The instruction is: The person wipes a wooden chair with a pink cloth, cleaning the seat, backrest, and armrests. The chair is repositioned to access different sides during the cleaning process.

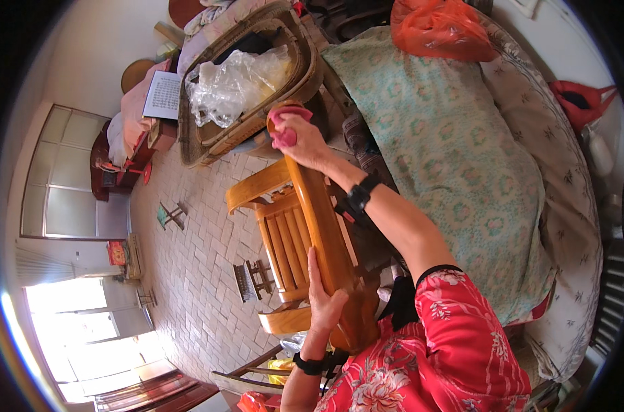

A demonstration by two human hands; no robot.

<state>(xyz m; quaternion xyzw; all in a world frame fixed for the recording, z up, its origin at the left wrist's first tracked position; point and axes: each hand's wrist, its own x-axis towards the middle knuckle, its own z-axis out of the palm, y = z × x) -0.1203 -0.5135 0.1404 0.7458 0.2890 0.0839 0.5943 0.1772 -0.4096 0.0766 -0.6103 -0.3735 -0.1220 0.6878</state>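
A varnished wooden armchair (322, 226) with a slatted seat (286, 247) stands directly before me. My right hand (304, 141) presses a crumpled pink cloth (286, 135) against the far end of its top rail. Part of that rail end is covered by the cloth and fingers. Nearer my body, my left hand (325, 304) rests on the same rail, thumb and index finger spread along the wood. Its other fingers are hard to make out. Two curved armrests, a far one (258, 185) and a near one (286, 320), project to the left.
Beyond the chair is a large woven basket (186, 139) holding clear plastic sheeting (235, 85). A bed with a patterned green cover (446, 154) lies close on the right, a red plastic bag (440, 31) on it. Small stools (170, 215) stand on the brick floor (198, 257).
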